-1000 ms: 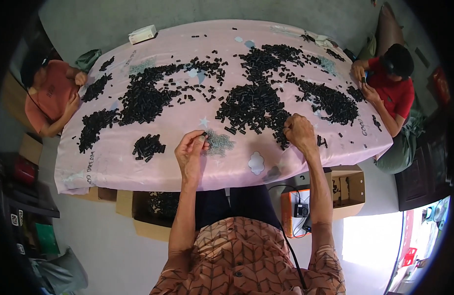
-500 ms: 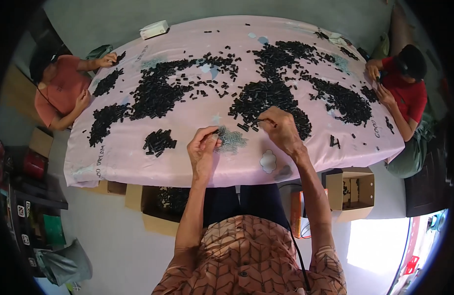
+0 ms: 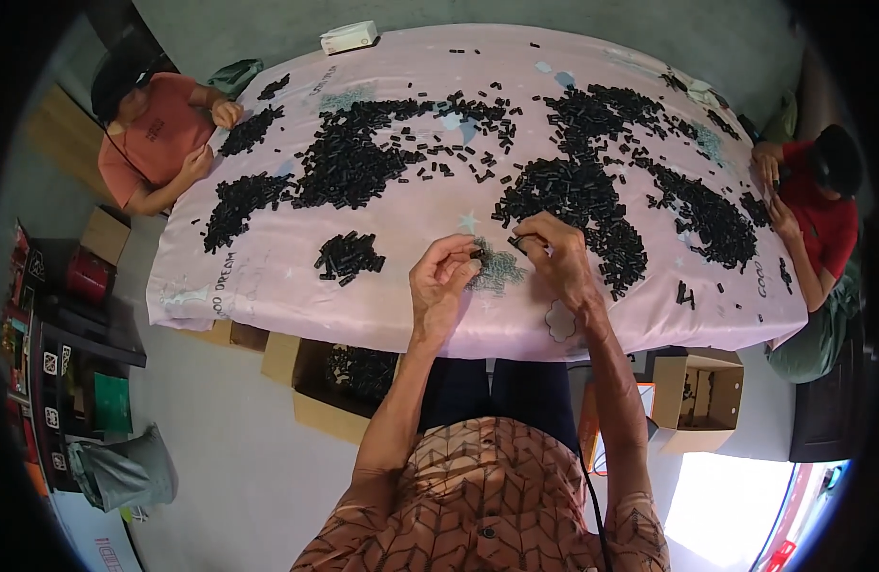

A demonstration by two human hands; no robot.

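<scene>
My left hand (image 3: 439, 284) is closed, pinching a small black cylindrical piece (image 3: 476, 255) between thumb and fingers above the near middle of the table. To its right, my right hand (image 3: 561, 257) is closed too, a short dark piece (image 3: 516, 241) showing at its fingertips. Between and below the hands lies a grey-green speckled patch (image 3: 502, 272); whether it is cloth print or tiny loose parts I cannot tell. Just beyond my right hand spreads a large heap of small black pieces (image 3: 558, 191). A smaller heap of the same pieces (image 3: 348, 257) sits left of my left hand.
A pink printed cloth (image 3: 382, 319) covers the table, with more black heaps (image 3: 349, 157) across it. Co-workers sit at the left (image 3: 153, 133) and right (image 3: 820, 210) ends. A white box (image 3: 349, 37) stands at the far edge. Open cartons (image 3: 334, 419) (image 3: 706, 400) stand below the near edge.
My right hand has drawn back from the black heap toward my left hand, with a dark piece at its fingertips. The whole view has shifted, so the table appears farther right and slightly higher.
</scene>
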